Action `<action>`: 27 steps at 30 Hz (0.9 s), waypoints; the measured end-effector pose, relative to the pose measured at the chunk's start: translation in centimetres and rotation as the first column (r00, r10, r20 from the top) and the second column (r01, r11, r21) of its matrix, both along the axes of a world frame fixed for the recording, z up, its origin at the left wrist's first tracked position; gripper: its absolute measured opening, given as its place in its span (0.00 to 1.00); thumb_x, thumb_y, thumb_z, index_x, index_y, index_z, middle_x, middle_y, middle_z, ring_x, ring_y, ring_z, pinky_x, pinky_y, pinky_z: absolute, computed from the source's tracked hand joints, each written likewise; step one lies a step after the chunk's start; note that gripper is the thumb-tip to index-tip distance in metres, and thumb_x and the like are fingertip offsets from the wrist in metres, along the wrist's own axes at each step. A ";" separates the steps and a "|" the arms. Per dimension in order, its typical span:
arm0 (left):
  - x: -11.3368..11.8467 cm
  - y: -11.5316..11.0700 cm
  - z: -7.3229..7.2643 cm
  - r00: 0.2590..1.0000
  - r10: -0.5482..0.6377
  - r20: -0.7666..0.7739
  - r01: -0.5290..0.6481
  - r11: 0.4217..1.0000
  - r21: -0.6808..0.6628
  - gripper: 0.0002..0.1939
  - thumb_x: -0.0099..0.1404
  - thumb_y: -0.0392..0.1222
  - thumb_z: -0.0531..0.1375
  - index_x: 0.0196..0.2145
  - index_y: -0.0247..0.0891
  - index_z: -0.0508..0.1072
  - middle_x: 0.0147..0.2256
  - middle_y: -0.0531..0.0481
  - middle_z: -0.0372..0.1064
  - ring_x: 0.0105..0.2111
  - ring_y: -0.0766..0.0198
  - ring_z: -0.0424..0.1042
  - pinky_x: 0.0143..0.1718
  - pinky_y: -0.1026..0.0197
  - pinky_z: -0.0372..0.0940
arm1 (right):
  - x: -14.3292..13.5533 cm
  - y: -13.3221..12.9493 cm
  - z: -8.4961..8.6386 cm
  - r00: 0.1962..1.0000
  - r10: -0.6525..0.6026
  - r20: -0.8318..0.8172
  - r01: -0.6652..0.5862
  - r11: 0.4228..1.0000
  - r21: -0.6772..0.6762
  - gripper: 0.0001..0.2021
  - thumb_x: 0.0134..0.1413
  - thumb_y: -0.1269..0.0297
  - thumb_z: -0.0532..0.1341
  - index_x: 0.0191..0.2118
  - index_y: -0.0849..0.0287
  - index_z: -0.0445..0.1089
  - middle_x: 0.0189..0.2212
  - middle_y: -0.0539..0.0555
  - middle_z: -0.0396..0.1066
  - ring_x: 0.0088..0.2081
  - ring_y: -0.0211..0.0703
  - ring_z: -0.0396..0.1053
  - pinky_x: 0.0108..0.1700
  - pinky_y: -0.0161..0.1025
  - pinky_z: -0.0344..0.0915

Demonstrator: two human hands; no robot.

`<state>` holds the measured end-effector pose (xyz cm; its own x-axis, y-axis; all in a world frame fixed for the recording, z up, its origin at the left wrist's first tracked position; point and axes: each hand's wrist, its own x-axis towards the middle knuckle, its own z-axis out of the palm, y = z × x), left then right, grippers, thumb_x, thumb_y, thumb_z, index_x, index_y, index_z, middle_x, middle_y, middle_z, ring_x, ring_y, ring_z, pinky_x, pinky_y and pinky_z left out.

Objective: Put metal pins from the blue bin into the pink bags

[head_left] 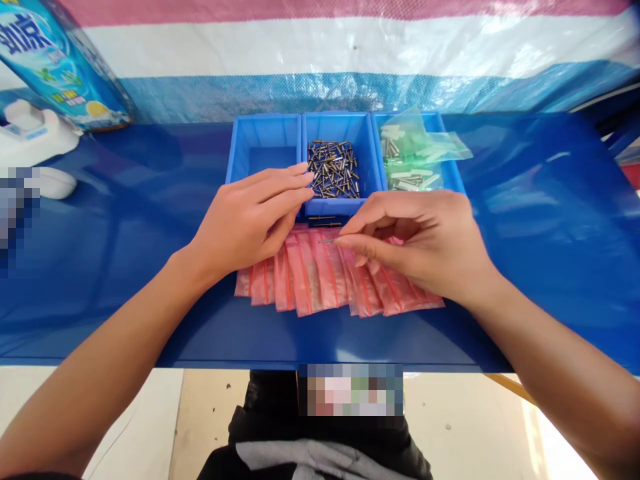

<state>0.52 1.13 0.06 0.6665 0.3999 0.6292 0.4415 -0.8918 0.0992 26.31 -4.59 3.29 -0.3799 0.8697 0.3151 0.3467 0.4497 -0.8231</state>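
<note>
My right hand (420,243) is closed in a pinch on a thin metal pin, a blind rivet (327,240) by its look, held above the pink zip bags. Stretched out over the front of the left bin is my left hand (260,213), its fingertips at the near-left edge of the middle bin (330,208). Nothing shows in it, though its thumb side is partly hidden. Many loose blind rivets (333,170) fill the middle bin. A couple more rivets (323,224) lie just in front of it. Several pink zip bags (305,280) overlap in a row beneath both hands.
The left blue bin (265,137) stands beside the middle one. In the right bin (455,180) are green-tinted bags (413,157) of small parts. A blue detergent packet (75,73) and white devices (40,137) sit at the left of the blue table (540,267). Striped sheeting (320,50) hangs behind.
</note>
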 end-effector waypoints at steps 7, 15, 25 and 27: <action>-0.1 0.0 -0.1 0.999 0.016 -0.033 -0.017 1.000 -0.017 0.16 0.77 0.32 0.55 0.57 0.45 0.76 0.59 0.49 0.77 0.62 0.53 0.75 0.62 0.47 0.77 | 0.0 0.6 -0.9 0.937 -0.207 -0.283 0.231 0.972 0.051 0.11 0.68 0.67 0.68 0.52 0.50 0.82 0.42 0.51 0.83 0.36 0.43 0.82 0.32 0.40 0.79; 0.0 -0.1 0.0 0.999 0.030 -0.023 -0.032 0.998 -0.049 0.17 0.77 0.33 0.55 0.56 0.46 0.77 0.59 0.51 0.77 0.62 0.54 0.75 0.63 0.49 0.76 | 0.0 0.1 -1.7 0.641 -0.260 0.722 -0.375 0.715 0.590 0.14 0.73 0.77 0.55 0.48 0.62 0.79 0.44 0.56 0.82 0.38 0.44 0.77 0.28 0.41 0.63; 0.0 0.0 -0.1 0.999 0.050 -0.020 -0.051 0.996 -0.075 0.17 0.78 0.36 0.54 0.56 0.50 0.78 0.58 0.54 0.77 0.61 0.52 0.76 0.60 0.43 0.78 | -1.1 -0.2 -1.6 0.717 -0.222 0.661 -0.192 0.849 0.493 0.18 0.75 0.75 0.49 0.54 0.62 0.75 0.43 0.60 0.78 0.41 0.46 0.74 0.32 0.43 0.65; 0.0 0.0 -0.1 0.998 0.053 -0.024 -0.055 0.994 -0.092 0.17 0.78 0.36 0.54 0.55 0.50 0.78 0.58 0.54 0.77 0.61 0.52 0.76 0.61 0.43 0.78 | -1.0 -0.4 -1.0 0.855 -0.175 0.488 -0.073 0.892 0.447 0.13 0.74 0.74 0.54 0.47 0.57 0.76 0.42 0.56 0.78 0.41 0.43 0.75 0.39 0.42 0.72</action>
